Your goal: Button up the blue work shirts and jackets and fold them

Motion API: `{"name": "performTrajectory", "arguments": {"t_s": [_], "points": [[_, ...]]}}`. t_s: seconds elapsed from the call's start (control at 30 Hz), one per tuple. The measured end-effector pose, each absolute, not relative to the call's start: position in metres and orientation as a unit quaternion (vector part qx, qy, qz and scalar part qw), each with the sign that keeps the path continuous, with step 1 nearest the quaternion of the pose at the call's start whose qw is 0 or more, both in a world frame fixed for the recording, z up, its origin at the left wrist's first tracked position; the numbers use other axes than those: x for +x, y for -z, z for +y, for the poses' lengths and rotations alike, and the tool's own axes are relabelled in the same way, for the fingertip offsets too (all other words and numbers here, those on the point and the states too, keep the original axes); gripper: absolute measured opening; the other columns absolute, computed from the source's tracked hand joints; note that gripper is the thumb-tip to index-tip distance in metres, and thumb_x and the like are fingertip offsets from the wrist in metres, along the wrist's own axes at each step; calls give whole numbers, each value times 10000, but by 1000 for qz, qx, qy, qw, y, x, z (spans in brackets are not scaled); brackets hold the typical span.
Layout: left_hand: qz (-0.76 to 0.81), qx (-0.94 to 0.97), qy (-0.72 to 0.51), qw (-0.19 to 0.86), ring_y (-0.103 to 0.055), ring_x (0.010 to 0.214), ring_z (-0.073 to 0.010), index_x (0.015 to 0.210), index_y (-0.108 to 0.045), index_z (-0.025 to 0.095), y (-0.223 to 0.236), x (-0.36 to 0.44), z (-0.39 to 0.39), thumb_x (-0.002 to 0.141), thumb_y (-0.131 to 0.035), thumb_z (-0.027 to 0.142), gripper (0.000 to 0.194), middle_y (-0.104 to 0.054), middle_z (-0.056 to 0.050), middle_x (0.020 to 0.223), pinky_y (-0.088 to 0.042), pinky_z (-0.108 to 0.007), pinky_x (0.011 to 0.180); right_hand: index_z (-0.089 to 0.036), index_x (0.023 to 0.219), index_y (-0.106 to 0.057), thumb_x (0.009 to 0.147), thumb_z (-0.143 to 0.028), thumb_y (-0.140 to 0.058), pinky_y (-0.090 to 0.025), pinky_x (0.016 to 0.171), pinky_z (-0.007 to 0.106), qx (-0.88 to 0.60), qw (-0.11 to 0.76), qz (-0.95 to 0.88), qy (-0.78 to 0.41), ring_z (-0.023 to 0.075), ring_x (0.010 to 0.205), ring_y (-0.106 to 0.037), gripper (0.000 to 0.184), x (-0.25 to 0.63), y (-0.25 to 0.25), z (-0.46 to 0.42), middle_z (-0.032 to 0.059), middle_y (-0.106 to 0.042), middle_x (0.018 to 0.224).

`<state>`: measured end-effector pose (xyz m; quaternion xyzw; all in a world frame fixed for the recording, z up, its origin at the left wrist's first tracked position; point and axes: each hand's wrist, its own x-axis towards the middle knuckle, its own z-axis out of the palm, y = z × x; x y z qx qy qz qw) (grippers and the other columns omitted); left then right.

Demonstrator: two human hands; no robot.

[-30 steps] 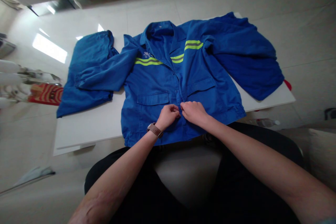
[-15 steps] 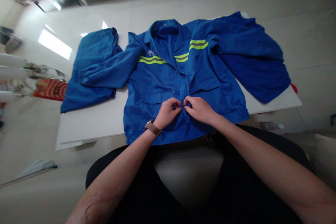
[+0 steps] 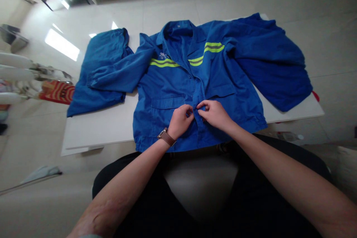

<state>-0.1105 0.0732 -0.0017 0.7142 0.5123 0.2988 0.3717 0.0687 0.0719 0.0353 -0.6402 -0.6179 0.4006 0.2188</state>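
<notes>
Blue work jacket (image 3: 170, 85) lay front side up on a white table (image 3: 100, 132), collar away from the person, hem at the near edge. Yellow-green reflective bands (image 3: 164, 63) with grey centres crossed the chest; white lettering (image 3: 163, 56) above one band, too small to read. Both hands were at the lower front placket (image 3: 198, 95), one each side of it. Left hand (image 3: 181, 121): fingers curled, thumb drawn toward the index finger, tips at the placket edge; could not tell whether cloth was pinched between them. Brown-strapped wristwatch (image 3: 167, 137) on that wrist. Right hand (image 3: 214, 114): index finger and thumb bent toward the placket, tips close together, remaining fingers folded; pinch on the cloth could not be confirmed. A button (image 3: 189, 76) showed farther up the placket. Pocket flap (image 3: 167, 102) lay just beyond the left hand, another (image 3: 221, 90) beyond the right. One sleeve (image 3: 119, 76) rested across a folded blue garment (image 3: 102, 50) at the table's left end. Red striped bag (image 3: 60, 92) stood beside that garment; clear bottle (image 3: 287, 136) lay below the table's right end.
</notes>
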Motion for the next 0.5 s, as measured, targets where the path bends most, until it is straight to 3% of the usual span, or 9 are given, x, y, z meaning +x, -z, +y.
{"name": "performTrajectory", "arguments": {"t_s": [0.3, 0.5], "points": [[517, 654, -341, 434, -642, 686, -126, 765, -690, 155, -6, -108, 73, 782, -687, 105, 53, -711, -5, 740, -493, -238, 691, -165, 844, -740, 809, -236, -671, -397, 623, 241, -616, 274, -637, -374, 136, 590, -595, 105, 68, -29, 70, -2, -638, 602], [496, 621, -355, 492, -669, 698, -139, 792, -731, 142, -3, -111, 78, 750, -705, 130, 51, -736, -24, 760, -515, -244, 695, -160, 839, -728, 834, -230, -642, -380, 620, 249, -626, 276, -633, -362, 134, 589, -579, 111, 68, -33, 70, 4, -640, 623]]}}
